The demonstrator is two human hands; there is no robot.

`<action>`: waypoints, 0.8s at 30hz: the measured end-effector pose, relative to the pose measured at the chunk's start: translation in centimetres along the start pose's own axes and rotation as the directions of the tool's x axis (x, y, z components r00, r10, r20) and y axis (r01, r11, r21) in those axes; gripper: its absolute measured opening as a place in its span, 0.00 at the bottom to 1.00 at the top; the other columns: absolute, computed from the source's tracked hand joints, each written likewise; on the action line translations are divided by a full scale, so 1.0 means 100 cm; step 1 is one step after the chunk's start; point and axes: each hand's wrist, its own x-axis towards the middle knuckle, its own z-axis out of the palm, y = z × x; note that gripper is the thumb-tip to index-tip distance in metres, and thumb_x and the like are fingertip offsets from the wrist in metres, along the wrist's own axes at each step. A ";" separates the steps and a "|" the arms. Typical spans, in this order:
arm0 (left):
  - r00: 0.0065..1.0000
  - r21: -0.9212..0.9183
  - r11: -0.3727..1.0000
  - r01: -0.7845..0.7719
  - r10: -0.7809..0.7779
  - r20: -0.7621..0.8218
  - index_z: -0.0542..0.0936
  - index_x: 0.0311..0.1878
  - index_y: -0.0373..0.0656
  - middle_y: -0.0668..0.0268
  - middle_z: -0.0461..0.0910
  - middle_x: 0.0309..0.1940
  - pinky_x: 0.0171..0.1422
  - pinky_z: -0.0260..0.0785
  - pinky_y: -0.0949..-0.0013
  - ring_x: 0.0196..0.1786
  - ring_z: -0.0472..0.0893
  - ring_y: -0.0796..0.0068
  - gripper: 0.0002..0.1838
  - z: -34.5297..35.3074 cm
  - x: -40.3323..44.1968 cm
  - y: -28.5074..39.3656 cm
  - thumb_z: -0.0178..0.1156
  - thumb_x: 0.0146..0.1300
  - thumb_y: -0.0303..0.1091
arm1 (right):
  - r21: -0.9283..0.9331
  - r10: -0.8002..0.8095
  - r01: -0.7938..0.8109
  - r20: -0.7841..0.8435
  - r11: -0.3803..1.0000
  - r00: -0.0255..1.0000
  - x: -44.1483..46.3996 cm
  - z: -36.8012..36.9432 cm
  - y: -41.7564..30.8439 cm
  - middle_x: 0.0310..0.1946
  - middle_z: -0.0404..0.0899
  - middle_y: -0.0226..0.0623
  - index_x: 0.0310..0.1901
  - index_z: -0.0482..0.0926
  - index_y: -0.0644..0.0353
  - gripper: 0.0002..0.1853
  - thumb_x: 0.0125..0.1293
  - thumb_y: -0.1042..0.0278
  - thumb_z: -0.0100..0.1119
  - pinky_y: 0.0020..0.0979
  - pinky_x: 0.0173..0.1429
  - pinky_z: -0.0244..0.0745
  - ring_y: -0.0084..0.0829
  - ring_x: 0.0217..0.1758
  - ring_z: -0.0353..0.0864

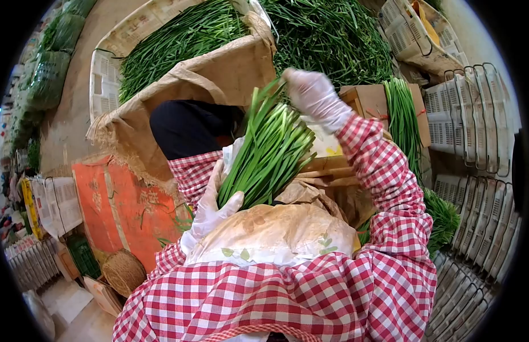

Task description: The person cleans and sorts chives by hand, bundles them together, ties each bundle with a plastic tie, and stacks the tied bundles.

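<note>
A thick bunch of long green stalks (pixel 270 154) lies slanted over my lap, its pale ends toward the upper right. My left hand (pixel 210 211), in a whitish glove, is wrapped round the lower left part of the bunch. Above the pale ends, my gloved right hand (pixel 311 94) is closed, with a few green stalks at its fingertips. Behind it is a large heap of loose green stalks (pixel 333 40). A stained apron (pixel 270 231) covers my lap under the bunch.
A white crate (pixel 99 85) full of stalks stands upper left, brown cloth (pixel 201 71) over its edge. A tied bunch (pixel 402 114) rests on a cardboard box (pixel 370 102) at right. Stacked crates (pixel 475 117) line the right side. An orange sheet (pixel 127 199) and a rope coil (pixel 123 271) are left.
</note>
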 end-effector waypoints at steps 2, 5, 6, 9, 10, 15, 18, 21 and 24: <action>1.000 0.005 1.000 0.016 -0.016 0.022 0.45 0.71 0.36 0.58 0.51 0.71 0.72 0.47 0.67 0.71 0.55 0.69 0.37 0.004 -0.004 0.006 0.53 0.64 0.32 | -0.121 0.108 -0.117 -0.076 0.986 0.991 0.005 -0.015 0.037 0.17 0.74 0.37 0.35 0.75 0.60 0.03 0.61 0.77 0.52 0.25 0.22 0.75 0.29 0.18 0.74; 0.999 -0.006 1.000 0.013 -0.013 0.044 0.45 0.71 0.35 0.55 0.53 0.70 0.72 0.45 0.68 0.71 0.54 0.68 0.40 -0.006 -0.003 -0.005 0.57 0.62 0.30 | -0.109 0.349 -0.386 -0.261 0.916 0.900 0.000 -0.036 0.088 0.20 0.77 0.45 0.31 0.74 0.58 0.05 0.62 0.68 0.55 0.39 0.29 0.76 0.44 0.23 0.78; 0.999 -0.006 1.000 0.011 -0.011 0.045 0.45 0.71 0.35 0.55 0.53 0.70 0.72 0.45 0.68 0.71 0.54 0.68 0.40 -0.006 -0.003 -0.006 0.57 0.62 0.30 | -0.148 0.440 -0.495 -0.292 0.857 0.849 -0.003 -0.045 0.106 0.20 0.77 0.47 0.30 0.76 0.59 0.06 0.62 0.68 0.54 0.41 0.31 0.75 0.46 0.24 0.78; 0.998 -0.045 0.998 0.051 -0.049 0.042 0.49 0.70 0.34 0.55 0.56 0.68 0.72 0.48 0.68 0.69 0.58 0.69 0.40 -0.010 -0.001 -0.008 0.60 0.59 0.30 | -0.374 0.756 -0.745 -0.152 0.552 0.637 -0.012 -0.059 0.117 0.28 0.79 0.50 0.47 0.68 0.68 0.14 0.67 0.66 0.45 0.41 0.41 0.79 0.46 0.31 0.81; 0.997 0.006 0.998 0.060 -0.061 0.053 0.51 0.70 0.34 0.55 0.57 0.68 0.71 0.50 0.68 0.68 0.60 0.69 0.41 -0.013 0.001 -0.007 0.62 0.57 0.29 | -0.330 0.835 -0.812 -0.109 0.482 0.540 -0.011 -0.056 0.100 0.32 0.79 0.52 0.50 0.65 0.70 0.16 0.68 0.65 0.44 0.42 0.44 0.79 0.44 0.36 0.82; 0.983 -0.028 0.988 0.149 -0.145 0.115 0.54 0.70 0.37 0.58 0.61 0.66 0.69 0.56 0.69 0.65 0.65 0.73 0.42 -0.018 0.004 -0.014 0.65 0.53 0.23 | 0.544 0.207 -0.777 0.760 0.316 0.616 -0.004 -0.035 0.011 0.65 0.59 0.52 0.68 0.53 0.58 0.45 0.60 0.31 0.47 0.49 0.70 0.53 0.48 0.69 0.57; 0.989 -0.093 0.989 0.111 -0.101 0.103 0.58 0.68 0.38 0.61 0.71 0.59 0.61 0.65 0.70 0.56 0.73 0.75 0.38 -0.010 0.003 -0.013 0.64 0.55 0.23 | 0.462 0.041 -0.658 0.800 0.595 0.599 0.000 -0.025 -0.019 0.58 0.68 0.57 0.63 0.62 0.69 0.56 0.47 0.21 0.52 0.44 0.65 0.63 0.48 0.62 0.67; 0.982 -0.200 0.965 0.169 -0.148 0.119 0.58 0.68 0.39 0.61 0.71 0.58 0.59 0.67 0.71 0.56 0.74 0.74 0.36 0.000 0.000 0.003 0.61 0.57 0.20 | 0.412 0.536 -0.724 0.490 0.553 0.688 0.003 -0.013 -0.025 0.49 0.75 0.57 0.51 0.74 0.69 0.43 0.53 0.28 0.53 0.44 0.63 0.64 0.43 0.57 0.71; 0.979 -0.224 0.956 0.188 -0.164 0.122 0.55 0.69 0.40 0.60 0.69 0.60 0.60 0.68 0.70 0.57 0.73 0.73 0.38 -0.004 -0.003 -0.005 0.60 0.57 0.19 | 0.530 0.603 -0.717 0.410 0.453 0.684 0.018 -0.022 0.032 0.40 0.80 0.48 0.44 0.77 0.63 0.35 0.60 0.31 0.48 0.35 0.46 0.75 0.33 0.44 0.79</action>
